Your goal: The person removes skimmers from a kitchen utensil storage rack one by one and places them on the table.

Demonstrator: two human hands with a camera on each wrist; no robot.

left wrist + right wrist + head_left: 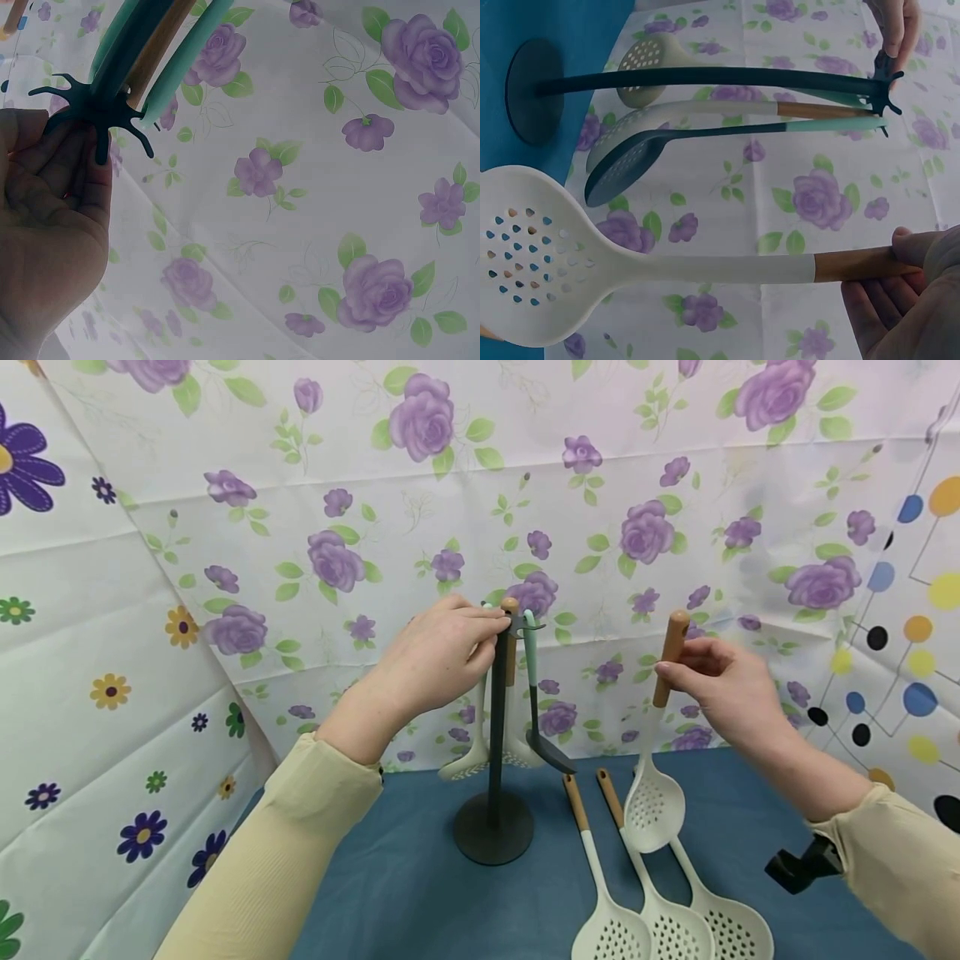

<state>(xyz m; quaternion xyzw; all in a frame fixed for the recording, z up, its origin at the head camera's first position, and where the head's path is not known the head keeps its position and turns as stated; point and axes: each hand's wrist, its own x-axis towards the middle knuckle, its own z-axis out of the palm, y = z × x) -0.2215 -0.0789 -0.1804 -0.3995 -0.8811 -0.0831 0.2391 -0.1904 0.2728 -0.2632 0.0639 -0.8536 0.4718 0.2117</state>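
Observation:
A black utensil stand (496, 735) with a round base and a hooked top stands upright on the table. My left hand (455, 643) holds the stand's hooked top (97, 105), thumb and fingers about it. From the hooks hang a black ladle with a mint handle (532, 672), a white slotted utensil with a wooden handle (787, 109), and a pale slotted spoon with a mint handle (474, 752), partly behind the stand. Right of the stand, my right hand (720, 681) pinches the wooden handle of a white skimmer (655, 810), whose perforated bowl points down.
Three white skimmers with wooden handles lie side by side on the blue tablecloth (390, 877): a left one (611, 931), a middle one (675, 927) and a right one (735, 927). A floral curtain (450, 510) rises close behind the stand.

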